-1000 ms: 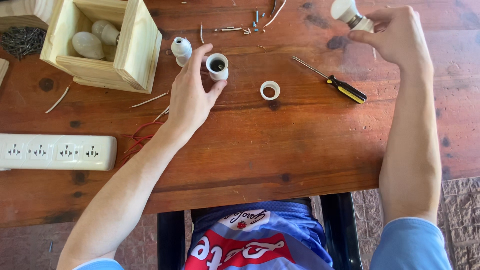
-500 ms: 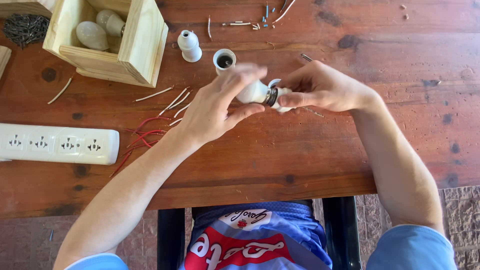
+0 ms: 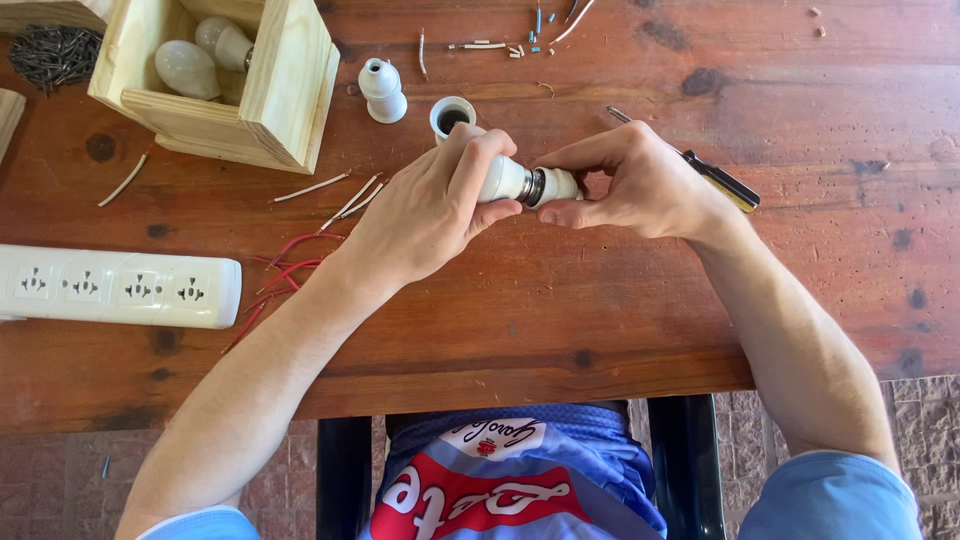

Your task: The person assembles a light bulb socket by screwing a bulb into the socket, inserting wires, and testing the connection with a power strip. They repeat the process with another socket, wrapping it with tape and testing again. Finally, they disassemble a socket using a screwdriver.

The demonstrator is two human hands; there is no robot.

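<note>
Above the middle of the wooden table (image 3: 600, 320), both hands meet on a white light bulb (image 3: 503, 178) lying sideways. My left hand (image 3: 430, 215) wraps its glass end. My right hand (image 3: 640, 185) pinches a small white ring-shaped fitting (image 3: 562, 186) against the bulb's metal base. Just beyond my left fingers a white lamp-holder cup (image 3: 452, 114) stands open side up. A white lamp-holder cap (image 3: 382, 90) stands to its left.
A black-and-yellow screwdriver (image 3: 725, 186) lies behind my right hand. A wooden box (image 3: 285, 90) at far left holds more bulbs (image 3: 185, 68). A white power strip (image 3: 120, 288) lies left, red and white wire pieces (image 3: 290, 268) beside it, nails (image 3: 55, 52) in the corner.
My right hand brought the bulb in from the far right. My left hand left the lamp-holder cup and took the bulb's glass end. Both hands now hold it together.
</note>
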